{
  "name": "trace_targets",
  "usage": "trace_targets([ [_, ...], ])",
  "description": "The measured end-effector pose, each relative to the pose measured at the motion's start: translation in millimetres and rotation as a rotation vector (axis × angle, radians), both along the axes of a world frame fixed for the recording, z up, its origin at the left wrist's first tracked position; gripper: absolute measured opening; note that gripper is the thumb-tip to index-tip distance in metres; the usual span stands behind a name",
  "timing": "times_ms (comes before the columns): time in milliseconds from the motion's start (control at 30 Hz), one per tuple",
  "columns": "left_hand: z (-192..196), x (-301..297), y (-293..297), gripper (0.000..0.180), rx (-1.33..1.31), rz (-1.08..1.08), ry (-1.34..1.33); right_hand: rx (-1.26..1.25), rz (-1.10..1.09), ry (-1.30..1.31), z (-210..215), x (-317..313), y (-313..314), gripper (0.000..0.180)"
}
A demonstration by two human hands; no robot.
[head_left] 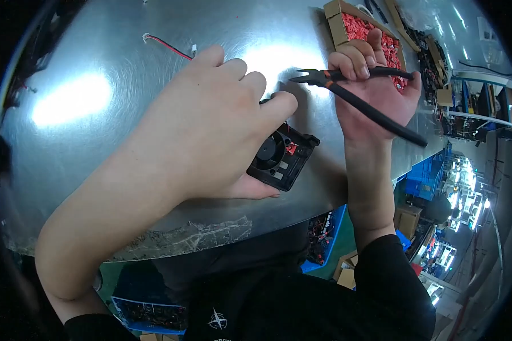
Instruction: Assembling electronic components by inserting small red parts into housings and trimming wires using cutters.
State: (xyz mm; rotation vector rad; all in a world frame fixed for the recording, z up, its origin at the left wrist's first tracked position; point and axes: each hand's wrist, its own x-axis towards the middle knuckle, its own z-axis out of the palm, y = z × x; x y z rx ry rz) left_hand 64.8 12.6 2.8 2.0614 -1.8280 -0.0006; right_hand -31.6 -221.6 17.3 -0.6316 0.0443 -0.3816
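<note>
My left hand [222,113] is closed around a black plastic housing [294,165] just above the metal bench. Set in that housing is a small round black fan [269,151], with a bit of red [291,149] beside it. The back of the hand covers the housing's left part. A red and black wire [168,45] with white connectors sticks out beyond the knuckles. To the right, my right hand [375,96] is turned palm up and grips diagonal cutters [375,111] with dark handles. The cutters' jaws point left toward the housing, apart from it.
An open cardboard box [337,28] full of small red parts sits at the back right of the metal bench [136,119]. Clear tape [199,238] covers part of the near edge. Blue bins [324,258] with dark parts stand below. Shelves and lights are at far right.
</note>
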Motion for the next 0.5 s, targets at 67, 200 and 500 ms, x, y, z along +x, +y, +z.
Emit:
trace_targets([
  [67,-1.5,-0.2,0.3,0.088,-0.009,0.004,-0.024,-0.025,-0.06,0.056,5.1,1.5,15.3,0.082],
  [200,-3.8,-0.6,1.4,0.094,-0.051,0.011,-0.035,-0.059,0.095,0.067,-0.5,4.5,12.5,0.072],
  [500,-1.3,-1.4,2.7,0.1,0.008,0.02,-0.031,-0.584,-0.147,-0.048,-4.3,10.8,35.1,0.071],
])
